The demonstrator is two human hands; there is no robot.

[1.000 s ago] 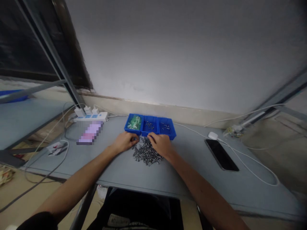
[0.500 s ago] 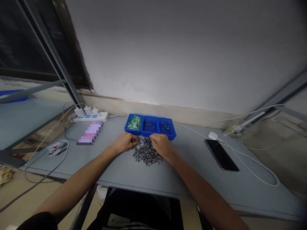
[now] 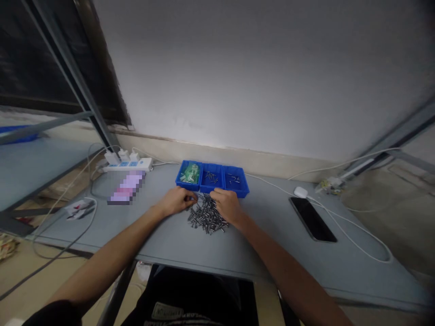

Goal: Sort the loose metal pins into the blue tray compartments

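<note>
A loose pile of small dark metal screws (image 3: 206, 216) lies on the grey table (image 3: 258, 244). My left hand (image 3: 176, 200) rests at the pile's far left edge with its fingers curled together. My right hand (image 3: 227, 204) sits on the pile's far right side, fingers bent down into the screws. What either hand pinches is too small to see. Just beyond the pile stand three joined blue bins: the left bin (image 3: 189, 174) holds green parts, the middle bin (image 3: 211, 177) and the right bin (image 3: 235, 180) each hold a few screws.
A black phone (image 3: 311, 218) lies to the right with a white charger (image 3: 301, 192) and cable. A white power strip (image 3: 128, 164) and a pixelated pink object (image 3: 126, 187) sit at the back left. A grey wall rises behind the table.
The right hand's fingers have shifted slightly toward the far edge of the pile. The left hand stays in place. The view has dipped a little.
</note>
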